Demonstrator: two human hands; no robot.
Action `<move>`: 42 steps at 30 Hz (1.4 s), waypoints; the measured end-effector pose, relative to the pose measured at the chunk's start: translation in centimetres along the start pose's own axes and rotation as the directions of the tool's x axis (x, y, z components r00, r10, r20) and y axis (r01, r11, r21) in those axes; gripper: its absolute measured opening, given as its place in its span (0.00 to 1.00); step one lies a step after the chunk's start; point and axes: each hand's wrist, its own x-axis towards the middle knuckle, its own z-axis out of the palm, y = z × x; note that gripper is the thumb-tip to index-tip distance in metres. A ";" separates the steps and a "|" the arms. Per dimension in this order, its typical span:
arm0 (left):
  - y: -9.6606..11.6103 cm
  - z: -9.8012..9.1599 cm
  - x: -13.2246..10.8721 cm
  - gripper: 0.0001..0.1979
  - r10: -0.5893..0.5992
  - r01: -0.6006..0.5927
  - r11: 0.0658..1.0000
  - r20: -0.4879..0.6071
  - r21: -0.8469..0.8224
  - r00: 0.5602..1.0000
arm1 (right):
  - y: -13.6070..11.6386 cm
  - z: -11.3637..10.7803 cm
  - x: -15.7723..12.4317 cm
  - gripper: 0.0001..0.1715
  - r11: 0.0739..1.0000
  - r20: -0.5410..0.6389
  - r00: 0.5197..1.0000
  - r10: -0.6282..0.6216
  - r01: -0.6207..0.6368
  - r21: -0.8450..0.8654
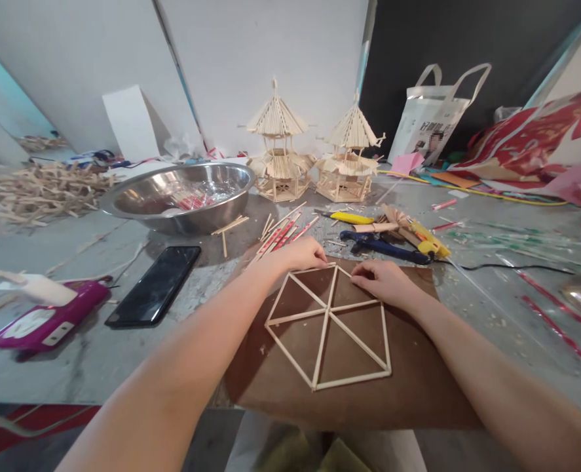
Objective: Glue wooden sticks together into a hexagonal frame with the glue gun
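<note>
A hexagonal frame of thin wooden sticks [321, 347], with spokes meeting at its centre, lies flat on a brown board [280, 387]. At its far edge my left hand [310, 254] has its fingers closed on the top stick, close to the far corner. My right hand [382, 280] pinches the upper right side of the same frame, a short way right of that corner. The fingertips of both hands are partly hidden. Just beyond my left hand lie loose sticks in red-printed wrappers [281, 233].
Two stick pagodas [278, 164] stand at the back. A steel basin [196, 223], a black phone [155, 286] and a purple device [49, 321] are on the left. A blue glue gun [383, 246] and a yellow cutter [352, 217] lie beyond my right hand.
</note>
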 end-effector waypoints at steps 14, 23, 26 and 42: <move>0.6 0.4 -0.6 0.10 -0.091 0.087 0.994 -0.061 -0.061 0.994 | 0.4 0.1 -0.2 0.13 1.000 0.009 1.000 -0.006 0.006 -0.003; 0.8 0.4 -0.7 0.11 -0.075 0.071 0.996 -0.067 -0.057 0.995 | 0.3 0.1 -0.1 0.13 1.000 0.016 1.000 0.000 0.001 -0.006; 0.6 0.5 -0.7 0.11 -0.098 0.094 0.993 -0.058 -0.065 0.993 | 0.2 0.0 -0.1 0.13 1.000 0.017 1.000 -0.004 0.004 -0.001; 0.3 1.0 -0.5 0.11 -0.081 0.077 0.996 -0.102 -0.040 0.992 | 0.3 0.0 -0.1 0.12 1.000 0.012 1.000 0.001 -0.001 -0.005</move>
